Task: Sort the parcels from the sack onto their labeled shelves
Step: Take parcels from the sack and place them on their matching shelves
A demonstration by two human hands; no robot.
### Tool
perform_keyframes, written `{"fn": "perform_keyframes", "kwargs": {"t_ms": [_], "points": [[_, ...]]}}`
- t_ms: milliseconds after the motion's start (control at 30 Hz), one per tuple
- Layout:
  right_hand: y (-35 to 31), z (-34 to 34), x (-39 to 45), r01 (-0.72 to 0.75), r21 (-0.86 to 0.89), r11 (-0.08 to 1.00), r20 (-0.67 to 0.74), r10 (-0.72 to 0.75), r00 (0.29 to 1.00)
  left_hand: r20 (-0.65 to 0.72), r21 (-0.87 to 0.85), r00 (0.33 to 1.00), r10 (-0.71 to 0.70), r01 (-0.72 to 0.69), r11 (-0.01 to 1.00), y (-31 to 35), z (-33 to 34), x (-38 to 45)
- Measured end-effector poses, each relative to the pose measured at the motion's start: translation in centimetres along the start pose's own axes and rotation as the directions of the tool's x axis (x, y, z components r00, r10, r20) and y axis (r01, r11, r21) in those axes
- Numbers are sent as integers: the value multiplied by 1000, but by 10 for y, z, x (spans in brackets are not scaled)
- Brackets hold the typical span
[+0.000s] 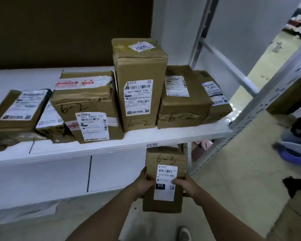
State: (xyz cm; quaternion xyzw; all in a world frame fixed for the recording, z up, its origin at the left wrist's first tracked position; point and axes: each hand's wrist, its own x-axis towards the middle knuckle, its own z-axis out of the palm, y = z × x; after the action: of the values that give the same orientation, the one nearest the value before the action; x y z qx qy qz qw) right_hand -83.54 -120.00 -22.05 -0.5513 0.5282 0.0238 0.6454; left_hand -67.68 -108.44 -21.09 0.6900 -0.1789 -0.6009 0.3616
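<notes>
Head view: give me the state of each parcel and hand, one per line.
6-3 parcel: held in both hands, below the upper shelf's edge, label facing up.
Left hand: gripping its left side.
Right hand: gripping its right side.
Tall 6-2 parcel: upright on upper shelf, taped shut.
Left 6-2 parcel: on shelf, taped, dented.
Right 6-2 parcel: on shelf, tilted.

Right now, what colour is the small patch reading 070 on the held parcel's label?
Black with white digits, on the white label; seen in the head view.

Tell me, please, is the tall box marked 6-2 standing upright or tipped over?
Upright. The tall box stands on its small end on the shelf, rising above its neighbours.
</notes>
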Motion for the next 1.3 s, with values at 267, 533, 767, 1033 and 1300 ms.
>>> {"fn": "perform_keyframes", "kwargs": {"t_ms": [267, 533, 767, 1033, 1300], "points": [[37, -85, 89, 83, -164, 983, 136, -61, 989, -149, -121, 989, 25, -43, 992, -12, 83, 84], [95, -107, 202, 187, -199, 962, 133, -163, 978, -202, -50, 969, 143, -156, 986, -66, 102, 205], [158, -108, 297, 335, -174, 926, 46, -332, 942, -241, -7, 911, 333, -345, 938, -123, 107, 306], [209, -104, 364, 473, -181, 863, -132, -497, 857, -290, 104, 808, 512, -506, 856, -171, 115, 382], [229, -105, 385, 448, -261, 855, -305, -513, 802, -396, 228, 686, 610, -570, 789, -194, 137, 418]]}}
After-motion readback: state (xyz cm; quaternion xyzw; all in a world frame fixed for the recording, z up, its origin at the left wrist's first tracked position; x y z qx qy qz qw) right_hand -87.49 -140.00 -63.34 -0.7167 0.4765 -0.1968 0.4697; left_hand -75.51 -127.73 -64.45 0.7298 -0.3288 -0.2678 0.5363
